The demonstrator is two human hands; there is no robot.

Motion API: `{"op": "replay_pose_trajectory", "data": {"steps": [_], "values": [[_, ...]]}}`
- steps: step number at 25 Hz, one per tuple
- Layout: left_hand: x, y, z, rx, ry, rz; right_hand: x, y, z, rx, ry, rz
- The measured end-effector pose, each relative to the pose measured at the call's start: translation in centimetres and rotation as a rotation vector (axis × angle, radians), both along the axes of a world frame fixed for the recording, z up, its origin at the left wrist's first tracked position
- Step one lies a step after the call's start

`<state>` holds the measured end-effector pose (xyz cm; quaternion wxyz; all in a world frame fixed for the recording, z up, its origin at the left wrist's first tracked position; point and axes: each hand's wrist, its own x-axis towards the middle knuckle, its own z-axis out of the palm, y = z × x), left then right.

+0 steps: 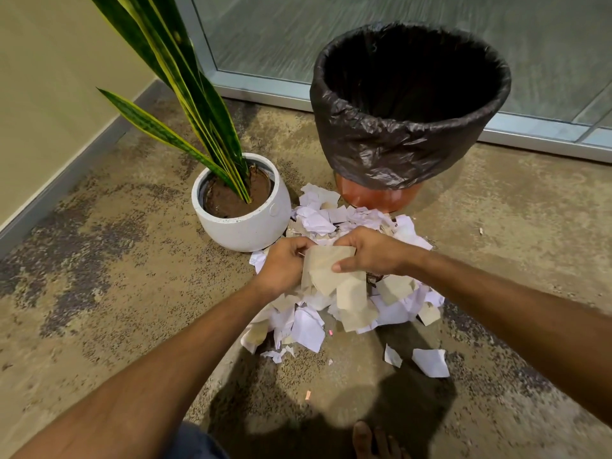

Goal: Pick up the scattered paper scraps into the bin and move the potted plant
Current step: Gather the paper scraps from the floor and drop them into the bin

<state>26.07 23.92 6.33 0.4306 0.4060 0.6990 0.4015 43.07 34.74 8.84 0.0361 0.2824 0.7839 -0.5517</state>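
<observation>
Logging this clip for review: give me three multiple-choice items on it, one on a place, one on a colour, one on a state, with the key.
1. Where is the potted plant relative to the bin?
A. To its left
B. Inside it
C. Behind it

2. What colour is the bin liner?
A. White
B. Black
C. Blue

3. What are the hands doing?
A. Hanging idle
B. Lifting the pot
C. Gripping brown paper scraps

Key: 1 A, the white pot stands left of the bin; 2 B, dark plastic drapes the rim; 3 C, left hand and right hand hold scraps above the pile.
</observation>
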Motion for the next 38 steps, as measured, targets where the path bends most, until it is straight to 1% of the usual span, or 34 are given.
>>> {"op": "replay_pose_trajectory", "data": {"steps": [3, 5, 6, 7, 8, 9, 10, 12, 14, 15, 18, 20, 22, 24, 27, 28, 29, 30, 31, 32, 33, 34, 35, 37, 38], "values": [[-0.2, 0.0, 0.5, 0.003, -0.121, 0.092, -0.4, -0.1, 1.6, 0.129, -0.005, -0.151], [-0.5, -0.1, 0.9, 0.011, -0.275, 0.158, -0.1, 0.3, 3.6, 0.209, -0.009, -0.203], [-0.6, -0.2, 1.0, 0.028, -0.329, 0.173, 0.2, 0.6, 4.8, 0.261, -0.013, -0.219], [-0.8, -0.3, 0.9, 0.042, -0.338, 0.171, 0.5, 1.0, 6.1, 0.315, -0.013, -0.232], [-1.0, -0.5, 0.8, 0.044, -0.303, 0.157, 0.8, 1.5, 7.5, 0.363, 0.000, -0.248], [-1.2, -0.7, 0.6, 0.028, -0.210, 0.133, 1.1, 2.1, 9.0, 0.408, 0.018, -0.267], [-1.5, -1.0, 0.2, 0.002, -0.062, 0.090, 1.5, 2.8, 10.7, 0.443, 0.053, -0.295], [-1.9, -1.8, -0.5, -0.053, 0.283, -0.062, 2.1, 4.2, 14.2, 0.468, 0.192, -0.392], [-2.1, -2.3, -0.9, -0.092, 0.516, -0.212, 2.5, 5.7, 17.1, 0.523, 0.337, -0.511], [-2.1, -2.5, -1.1, -0.105, 0.577, -0.248, 2.4, 6.4, 18.2, 0.570, 0.382, -0.567], [-2.1, -2.5, -1.2, -0.086, 0.623, -0.259, 1.5, 9.3, 19.4, 0.650, 0.456, -0.705], [-2.0, -2.5, -1.4, -0.059, 0.685, -0.293, 0.9, 11.1, 19.1, 0.660, 0.418, -0.792], [-1.8, -2.5, -1.6, -0.076, 0.706, -0.337, 0.9, 12.4, 18.2, 0.691, 0.304, -0.821], [-1.6, -2.5, -1.8, -0.140, 0.691, -0.374, 1.2, 12.4, 17.2, 0.765, 0.165, -0.780], [-1.4, -2.4, -1.8, -0.232, 0.733, -0.403, 2.1, 11.0, 16.8, 0.995, 0.008, -0.670], [-1.6, -2.4, -1.8, -0.254, 0.761, -0.400, 2.5, 10.0, 16.9, 1.080, 0.005, -0.644], [-1.8, -2.5, -1.7, -0.279, 0.782, -0.393, 3.0, 8.9, 16.7, 1.133, 0.049, -0.620], [-2.1, -2.6, -1.5, -0.313, 0.794, -0.382, 3.5, 7.4, 16.4, 1.144, 0.119, -0.582], [-2.4, -2.7, -1.4, -0.360, 0.794, -0.371, 4.1, 5.7, 15.6, 1.107, 0.186, -0.501], [-2.9, -3.0, -1.3, -0.422, 0.787, -0.363, 4.8, 3.7, 14.5, 1.013, 0.201, -0.375], [-3.2, -3.2, -1.3, -0.499, 0.781, -0.362, 5.7, 1.5, 12.8, 0.873, 0.146, -0.229], [-3.5, -3.6, -1.3, -0.586, 0.784, -0.374, 7.0, -0.6, 10.7, 0.734, 0.005, -0.086], [-3.8, -4.0, -1.3, -0.674, 0.801, -0.399, 8.5, -2.4, 8.0, 0.649, -0.183, 0.062], [-4.2, -5.0, -1.5, -0.813, 0.828, -0.459, 12.0, -5.2, 2.8, 0.619, -0.567, 0.314], [-4.3, -5.5, -1.7, -0.863, 0.804, -0.474, 13.8, -6.2, 0.5, 0.609, -0.680, 0.349]]}}
